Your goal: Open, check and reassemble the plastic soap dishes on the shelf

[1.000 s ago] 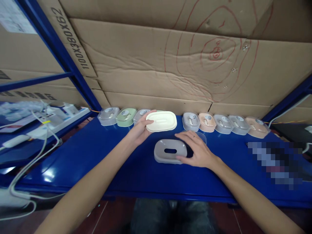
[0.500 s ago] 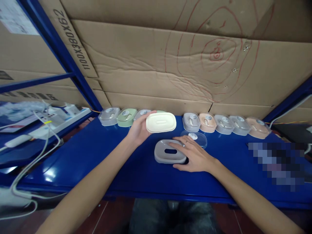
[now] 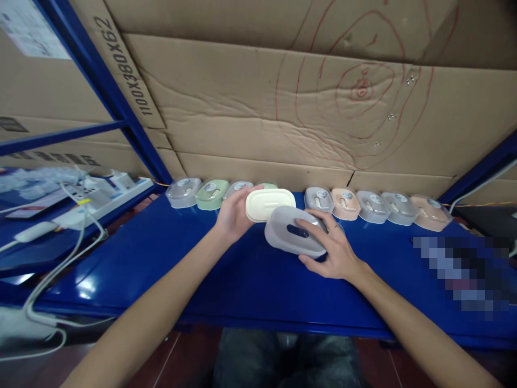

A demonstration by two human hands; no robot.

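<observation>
In my left hand (image 3: pixel 234 216) is a cream oval plastic piece (image 3: pixel 270 203) with rounded ends and a small raised bar in its middle, gripped by its left end. My right hand (image 3: pixel 335 249) grips a translucent grey oval box body (image 3: pixel 278 230) by its right side, fingers over the top and thumb beneath. A long slot runs through the bottom of that body, and the blue table shows through. The body is tilted above the table, its upper left edge overlapping the cream piece in view; whether the two touch, I cannot tell.
Several lidded boxes stand along the back, among them a green box (image 3: pixel 211 195), a grey box (image 3: pixel 374 207) and a peach box (image 3: pixel 431 213). Cardboard (image 3: pixel 242 118) walls the blue table (image 3: pixel 169 253) at the back. A power strip (image 3: pixel 100 207) with cables lies left.
My right hand has lifted the grey box body off the table and tilted it, bringing it up beside the cream piece. My left hand has barely moved.
</observation>
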